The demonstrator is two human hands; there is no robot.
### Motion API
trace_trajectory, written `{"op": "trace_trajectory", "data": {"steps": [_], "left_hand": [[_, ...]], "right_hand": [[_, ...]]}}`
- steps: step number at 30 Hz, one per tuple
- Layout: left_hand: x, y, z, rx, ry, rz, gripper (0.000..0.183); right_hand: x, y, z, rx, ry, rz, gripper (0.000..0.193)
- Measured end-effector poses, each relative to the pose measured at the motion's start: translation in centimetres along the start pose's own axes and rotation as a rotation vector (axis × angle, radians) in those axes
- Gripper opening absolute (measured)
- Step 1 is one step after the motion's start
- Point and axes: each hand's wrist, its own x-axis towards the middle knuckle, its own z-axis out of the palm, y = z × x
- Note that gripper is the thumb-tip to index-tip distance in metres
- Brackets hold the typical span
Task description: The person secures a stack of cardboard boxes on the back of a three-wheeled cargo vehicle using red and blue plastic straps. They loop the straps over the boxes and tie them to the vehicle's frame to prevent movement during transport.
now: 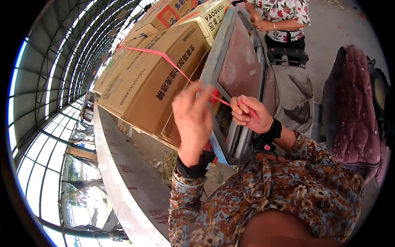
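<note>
A pink plastic cord (156, 52) stretches over a large brown cardboard box (135, 88) and down toward my hands. My right hand (252, 114) is closed around the cord, with a short end sticking out beyond the fingers. My left hand (192, 117) is raised at the box's near corner, where the cord passes. Its fingers are smeared by motion, so whether they grip the cord is unclear. Between the box and my right hand stands a grey metal frame (214, 66) with a dusty reddish-brown panel (242, 61).
More cartons (166, 14) and a white-and-yellow box (210, 18) are stacked behind. A person in a floral shirt (284, 18) stands at the far right. A grey seat cover (292, 96) and a quilted maroon cover (352, 109) lie to the right. A pale ledge (119, 189) runs along the left.
</note>
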Motion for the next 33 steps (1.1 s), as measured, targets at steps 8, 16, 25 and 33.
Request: {"op": "trace_trajectory", "data": {"steps": [8, 16, 25, 33], "left_hand": [[-1.9, -0.6, 2.8, -0.137, 0.126, -0.055, 0.008], [-2.4, 0.1, 5.7, -0.793, 0.392, -0.637, 0.019], [-2.3, 0.3, 5.5, -0.950, 0.457, -0.732, 0.020], [-2.7, -1.0, 5.8, -1.167, 0.559, -0.815, 0.019]], "right_hand": [[-0.2, -5.7, 4.0, -1.078, -0.164, -0.250, 0.026], [9.4, -10.7, 5.1, -2.403, -0.567, -0.770, 0.013], [14.8, -6.1, 4.7, -1.916, -0.280, -0.209, 0.011], [15.4, -6.5, 4.0, -1.299, -0.407, 0.329, 0.025]]}}
